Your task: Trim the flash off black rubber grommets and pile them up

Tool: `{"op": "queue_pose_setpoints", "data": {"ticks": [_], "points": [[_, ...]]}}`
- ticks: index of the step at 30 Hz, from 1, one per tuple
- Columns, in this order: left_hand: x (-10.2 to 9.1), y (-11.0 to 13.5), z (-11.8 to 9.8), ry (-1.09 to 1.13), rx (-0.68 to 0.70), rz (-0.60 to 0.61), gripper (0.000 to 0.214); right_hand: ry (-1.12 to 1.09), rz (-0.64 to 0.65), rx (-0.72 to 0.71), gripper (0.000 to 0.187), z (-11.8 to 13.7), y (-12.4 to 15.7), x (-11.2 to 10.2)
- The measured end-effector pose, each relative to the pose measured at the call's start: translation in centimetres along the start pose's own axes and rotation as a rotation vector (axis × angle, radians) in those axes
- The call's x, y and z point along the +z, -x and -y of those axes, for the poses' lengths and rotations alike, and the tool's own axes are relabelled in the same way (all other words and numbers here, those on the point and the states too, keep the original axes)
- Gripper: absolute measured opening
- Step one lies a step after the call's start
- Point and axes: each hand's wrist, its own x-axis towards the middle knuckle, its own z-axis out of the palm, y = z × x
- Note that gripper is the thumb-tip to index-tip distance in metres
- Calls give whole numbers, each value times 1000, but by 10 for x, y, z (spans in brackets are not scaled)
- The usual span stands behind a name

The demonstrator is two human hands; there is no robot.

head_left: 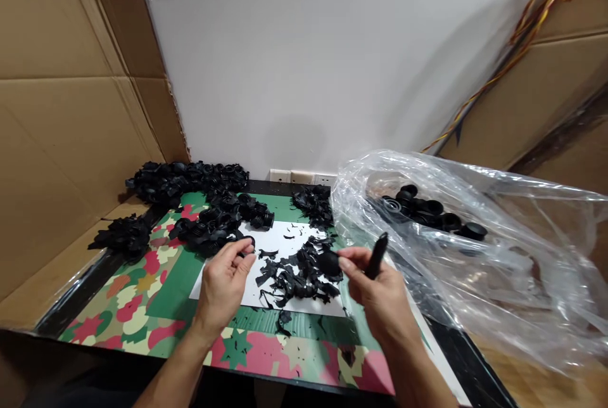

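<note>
My left hand [223, 281] hovers over the white sheet [285, 237], its fingers pinched on a small black rubber part [246, 244]. My right hand [375, 291] is closed around a black pen-like tool [377, 255], and its fingertips also hold a round black rubber piece [329, 263]. Between the two hands lies a heap of black rubber trimmings [294, 275] on the sheet.
A pile of black ribbed rubber parts [209, 205] covers the back left of the camouflage-patterned table [142, 313]. A clear plastic bag [475, 256] with black round caps [432, 211] lies at the right. Cardboard walls stand left and right; wall sockets [301, 177] sit behind.
</note>
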Motion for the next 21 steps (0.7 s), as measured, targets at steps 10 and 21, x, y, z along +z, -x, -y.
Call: {"op": "queue_pose_setpoints", "data": {"ticks": [10,21], "points": [[-3,-15,-5,-323,278,-39,19,1006,-722,-672,22,98,-71,-71],[-16,-1,11,-400,201,-27,22,1199,392,-405,49,5,-13,16]]}}
